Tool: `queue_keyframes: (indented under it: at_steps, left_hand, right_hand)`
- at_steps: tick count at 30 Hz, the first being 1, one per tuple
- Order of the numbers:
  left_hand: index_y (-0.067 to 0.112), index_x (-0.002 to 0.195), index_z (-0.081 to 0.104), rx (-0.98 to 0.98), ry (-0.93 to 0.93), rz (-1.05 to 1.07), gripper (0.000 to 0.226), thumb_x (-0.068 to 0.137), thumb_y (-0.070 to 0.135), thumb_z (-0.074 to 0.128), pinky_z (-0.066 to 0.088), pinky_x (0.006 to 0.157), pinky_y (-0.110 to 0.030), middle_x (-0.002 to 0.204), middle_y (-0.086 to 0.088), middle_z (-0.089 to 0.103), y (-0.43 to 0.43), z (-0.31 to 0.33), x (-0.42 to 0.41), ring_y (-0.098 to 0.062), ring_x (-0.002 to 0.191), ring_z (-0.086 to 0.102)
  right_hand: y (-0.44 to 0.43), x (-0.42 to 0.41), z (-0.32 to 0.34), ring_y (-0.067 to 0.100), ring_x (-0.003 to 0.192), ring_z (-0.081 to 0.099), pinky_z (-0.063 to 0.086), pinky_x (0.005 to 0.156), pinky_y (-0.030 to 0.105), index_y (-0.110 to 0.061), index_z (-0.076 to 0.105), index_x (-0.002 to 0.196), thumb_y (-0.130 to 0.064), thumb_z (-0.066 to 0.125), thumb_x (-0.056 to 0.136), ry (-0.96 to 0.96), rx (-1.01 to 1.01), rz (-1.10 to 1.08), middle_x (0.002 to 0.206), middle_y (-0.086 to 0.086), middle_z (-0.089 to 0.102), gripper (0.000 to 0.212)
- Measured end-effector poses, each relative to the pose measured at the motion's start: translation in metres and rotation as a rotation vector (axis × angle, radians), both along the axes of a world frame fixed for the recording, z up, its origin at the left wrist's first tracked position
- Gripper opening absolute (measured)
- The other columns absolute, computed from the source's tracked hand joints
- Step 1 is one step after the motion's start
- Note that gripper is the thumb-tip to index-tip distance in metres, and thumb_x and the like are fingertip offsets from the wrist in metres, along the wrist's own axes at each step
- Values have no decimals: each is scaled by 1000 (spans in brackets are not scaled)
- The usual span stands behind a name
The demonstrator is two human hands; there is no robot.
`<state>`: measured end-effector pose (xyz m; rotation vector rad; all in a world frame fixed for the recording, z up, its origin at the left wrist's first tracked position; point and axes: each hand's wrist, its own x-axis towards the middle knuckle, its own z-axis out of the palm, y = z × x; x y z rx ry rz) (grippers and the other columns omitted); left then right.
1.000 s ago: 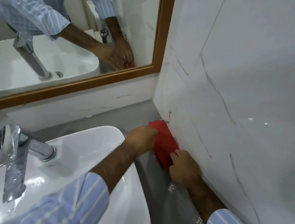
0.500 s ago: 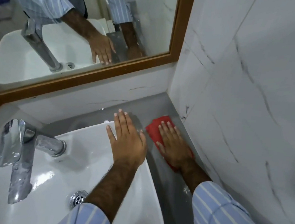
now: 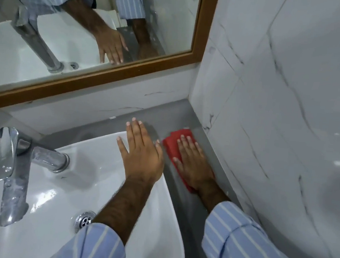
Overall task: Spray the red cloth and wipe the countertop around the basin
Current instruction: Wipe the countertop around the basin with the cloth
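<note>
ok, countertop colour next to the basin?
Plain glossy grey countertop, seen in the head view, between the white basin and the wall.

Left hand (image 3: 142, 157): flat, palm down, fingers extended and slightly spread, thumb out to the left; forearm bare, reaching forward, striped sleeve at the elbow. Right hand (image 3: 192, 163): flat, palm down, fingers together and pointing forward, pressed downward; wrist straight, forearm mostly covered by a striped cuff. Hands lie side by side, apart.

Right hand (image 3: 194, 168) hides most of the red cloth (image 3: 174, 143); basin (image 3: 100, 164) cut off by the lower edge.
</note>
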<state>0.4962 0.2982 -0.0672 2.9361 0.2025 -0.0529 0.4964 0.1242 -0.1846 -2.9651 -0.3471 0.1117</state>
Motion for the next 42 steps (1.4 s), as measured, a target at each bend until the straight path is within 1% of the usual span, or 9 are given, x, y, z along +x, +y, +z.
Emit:
queue_keyframes:
  at_steps: [4, 8, 15, 19, 23, 31, 35, 39, 42]
  left_hand:
    - [8, 164, 6, 12, 13, -4, 75, 104, 50, 21, 6, 128, -61, 174, -11, -1, 1, 2, 0, -30, 161, -4]
    - [9, 164, 6, 1, 29, 1, 74, 105, 50, 24, 6, 127, -63, 175, -10, -1, 1, 3, -1, -30, 161, -4]
    - [9, 164, 8, -8, 26, 0, 74, 105, 50, 23, 6, 127, -63, 174, -11, 1, 0, 3, -2, -31, 161, -2]
    - [7, 164, 9, 3, 15, 1, 73, 105, 47, 24, 6, 127, -62, 174, -11, 2, 0, 4, -3, -30, 161, -2]
    - [6, 163, 8, -4, 24, -3, 73, 105, 46, 25, 7, 127, -63, 174, -12, 2, 1, 8, -4, -31, 161, -2]
    - [7, 163, 9, -35, 38, -22, 71, 105, 45, 25, 6, 127, -63, 174, -12, 2, 1, 11, -4, -32, 161, -3]
    - [5, 163, 8, -47, 37, -22, 70, 105, 40, 25, 3, 126, -63, 174, -12, 2, 1, 8, -2, -30, 161, -4]
    - [4, 163, 4, -40, 71, -50, 75, 104, 43, 29, 2, 126, -65, 174, -11, -1, 3, 11, -9, -28, 161, -6]
    - [4, 163, 2, -89, 70, -155, 80, 102, 40, 37, 6, 126, -64, 174, -11, -5, -7, 8, -52, -25, 161, -4]
  right_hand:
    - [-36, -40, 6, 21, 161, 8, 11, 131, 43, -15, 18, 165, -49, 32, 109, 13, -18, 261, 174, 4, 14, 67]
    - [-78, -115, 5, 25, 159, 18, 30, 124, 49, -9, 25, 162, -49, 32, 108, -19, -67, -9, 171, 9, 23, 67]
    - [-39, -101, 1, 29, 157, 28, 27, 126, 47, -5, 31, 160, -44, 38, 106, -40, -36, -309, 168, 15, 32, 66]
    - [-36, -93, 2, 28, 159, 20, 25, 128, 48, -7, 27, 161, -46, 35, 108, -15, -49, -89, 170, 13, 28, 67]
    - [-73, -168, 9, 24, 160, 14, 23, 127, 47, -10, 22, 163, -47, 36, 108, -10, -70, 95, 173, 8, 18, 68]
    - [-54, -180, 4, 29, 157, 26, 28, 126, 48, -5, 28, 161, -44, 35, 106, -31, -54, -367, 169, 14, 28, 68]
    - [-31, -136, -1, 29, 158, 23, 24, 128, 49, -6, 28, 161, -44, 36, 107, -43, -38, -232, 169, 14, 28, 66]
    - [-45, -181, 5, 24, 160, 13, 19, 129, 46, -11, 20, 164, -48, 29, 109, -3, -74, 41, 173, 8, 17, 66]
    - [-72, -234, 4, 24, 160, 14, 17, 129, 46, -13, 18, 164, -51, 26, 108, 3, -75, -58, 172, 6, 16, 68]
